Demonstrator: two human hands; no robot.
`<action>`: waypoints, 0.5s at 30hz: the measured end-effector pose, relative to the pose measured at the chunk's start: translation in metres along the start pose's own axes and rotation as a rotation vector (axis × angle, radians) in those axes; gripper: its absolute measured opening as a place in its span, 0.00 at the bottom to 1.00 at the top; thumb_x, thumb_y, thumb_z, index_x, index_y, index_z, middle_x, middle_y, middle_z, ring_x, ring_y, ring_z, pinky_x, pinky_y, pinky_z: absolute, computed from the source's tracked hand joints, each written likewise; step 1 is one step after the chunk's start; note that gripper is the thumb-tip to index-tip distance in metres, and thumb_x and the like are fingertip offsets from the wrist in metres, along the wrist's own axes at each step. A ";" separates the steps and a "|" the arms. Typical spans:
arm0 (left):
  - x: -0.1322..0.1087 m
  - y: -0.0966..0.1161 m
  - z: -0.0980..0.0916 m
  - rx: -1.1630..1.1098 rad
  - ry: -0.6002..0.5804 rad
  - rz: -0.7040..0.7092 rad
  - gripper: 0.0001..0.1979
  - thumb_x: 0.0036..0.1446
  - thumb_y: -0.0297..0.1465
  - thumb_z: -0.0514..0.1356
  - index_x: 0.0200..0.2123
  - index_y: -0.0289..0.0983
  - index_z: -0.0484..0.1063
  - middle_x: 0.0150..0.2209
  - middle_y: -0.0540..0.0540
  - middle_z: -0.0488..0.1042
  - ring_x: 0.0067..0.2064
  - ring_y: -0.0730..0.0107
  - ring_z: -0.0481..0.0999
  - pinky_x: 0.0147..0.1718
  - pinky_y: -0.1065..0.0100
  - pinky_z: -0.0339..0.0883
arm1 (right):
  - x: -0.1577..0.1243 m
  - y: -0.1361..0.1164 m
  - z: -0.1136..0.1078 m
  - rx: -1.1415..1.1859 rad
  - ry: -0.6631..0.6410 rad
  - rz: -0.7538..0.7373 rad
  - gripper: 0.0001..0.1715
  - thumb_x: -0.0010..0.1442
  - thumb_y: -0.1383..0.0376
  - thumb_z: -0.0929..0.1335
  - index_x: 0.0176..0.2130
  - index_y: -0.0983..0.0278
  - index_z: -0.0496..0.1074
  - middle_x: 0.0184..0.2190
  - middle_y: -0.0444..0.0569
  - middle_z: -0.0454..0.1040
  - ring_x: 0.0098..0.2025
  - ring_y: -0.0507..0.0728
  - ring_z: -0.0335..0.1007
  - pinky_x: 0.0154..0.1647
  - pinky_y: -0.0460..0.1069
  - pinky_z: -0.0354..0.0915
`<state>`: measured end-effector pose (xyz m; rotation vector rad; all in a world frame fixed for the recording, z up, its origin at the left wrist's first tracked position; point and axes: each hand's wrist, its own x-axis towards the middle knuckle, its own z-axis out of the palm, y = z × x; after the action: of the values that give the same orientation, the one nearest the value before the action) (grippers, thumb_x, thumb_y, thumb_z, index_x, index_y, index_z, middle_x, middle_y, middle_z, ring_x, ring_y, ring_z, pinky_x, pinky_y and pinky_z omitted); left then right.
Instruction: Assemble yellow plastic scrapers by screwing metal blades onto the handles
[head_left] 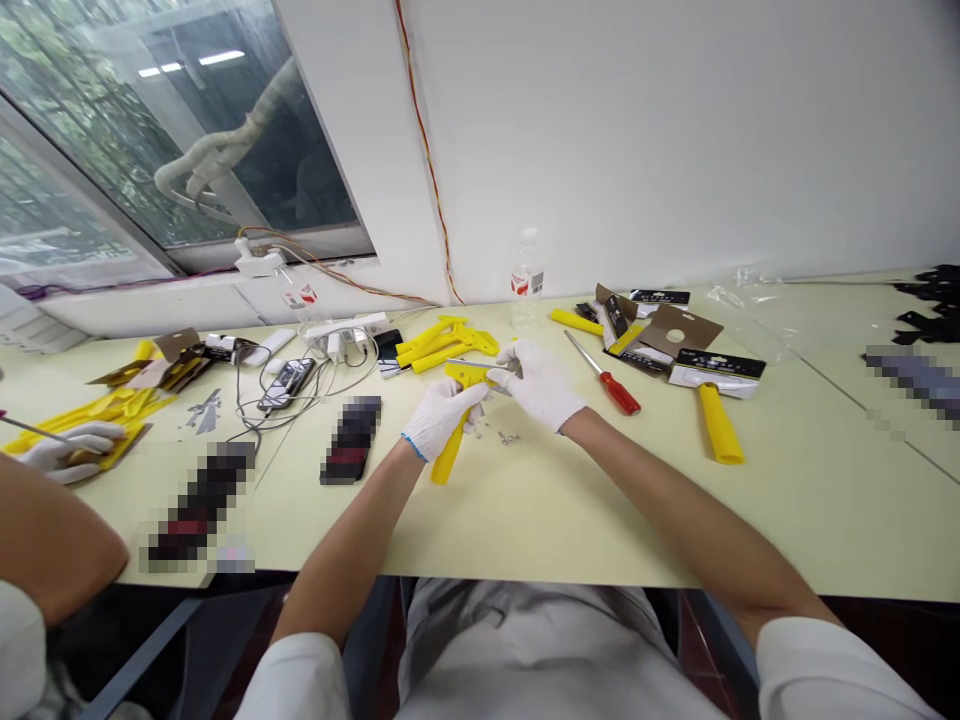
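Your gloved left hand (442, 420) grips a yellow plastic scraper handle (448, 455), its fingers curled closed around it. Your gloved right hand (538, 385) pinches a thin metal blade (480, 365) at the handle's upper end. Small metal screws (506, 437) lie just beside the handle; a red-handled screwdriver (606, 380) lies farther right of it.
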<state>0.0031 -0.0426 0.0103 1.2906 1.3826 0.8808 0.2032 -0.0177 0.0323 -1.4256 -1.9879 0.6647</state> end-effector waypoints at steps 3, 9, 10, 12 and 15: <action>0.001 -0.002 0.000 -0.010 -0.019 -0.005 0.22 0.73 0.41 0.66 0.63 0.35 0.75 0.61 0.37 0.76 0.57 0.55 0.80 0.55 0.50 0.80 | 0.002 0.004 0.001 0.058 0.026 -0.003 0.11 0.71 0.61 0.72 0.50 0.63 0.71 0.54 0.54 0.76 0.50 0.57 0.73 0.55 0.51 0.66; 0.001 -0.004 -0.002 -0.041 -0.082 0.027 0.19 0.74 0.43 0.65 0.57 0.34 0.77 0.49 0.41 0.80 0.44 0.65 0.81 0.43 0.61 0.81 | 0.003 0.007 0.000 0.088 -0.011 -0.001 0.16 0.71 0.58 0.72 0.53 0.63 0.73 0.57 0.55 0.76 0.47 0.56 0.72 0.53 0.51 0.65; 0.001 -0.004 -0.002 -0.051 -0.096 0.038 0.19 0.73 0.44 0.66 0.53 0.33 0.78 0.43 0.43 0.80 0.38 0.68 0.79 0.39 0.64 0.79 | 0.003 0.006 0.000 0.091 -0.017 0.001 0.17 0.71 0.58 0.72 0.54 0.64 0.73 0.57 0.55 0.76 0.45 0.56 0.72 0.53 0.51 0.65; 0.000 -0.002 -0.001 -0.073 -0.123 0.061 0.20 0.71 0.46 0.67 0.48 0.33 0.78 0.32 0.47 0.76 0.29 0.72 0.73 0.30 0.68 0.71 | 0.003 0.006 0.000 0.086 -0.035 -0.002 0.17 0.71 0.57 0.71 0.54 0.64 0.73 0.56 0.55 0.77 0.42 0.55 0.71 0.50 0.51 0.65; -0.002 0.001 0.000 -0.103 -0.151 0.087 0.21 0.66 0.49 0.70 0.43 0.35 0.78 0.24 0.50 0.72 0.24 0.75 0.66 0.27 0.67 0.64 | 0.003 0.006 -0.001 0.065 -0.069 -0.019 0.14 0.71 0.57 0.71 0.51 0.63 0.73 0.54 0.53 0.78 0.43 0.56 0.70 0.49 0.50 0.64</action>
<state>0.0028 -0.0442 0.0120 1.3189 1.1563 0.8828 0.2066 -0.0129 0.0293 -1.3601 -2.0114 0.7728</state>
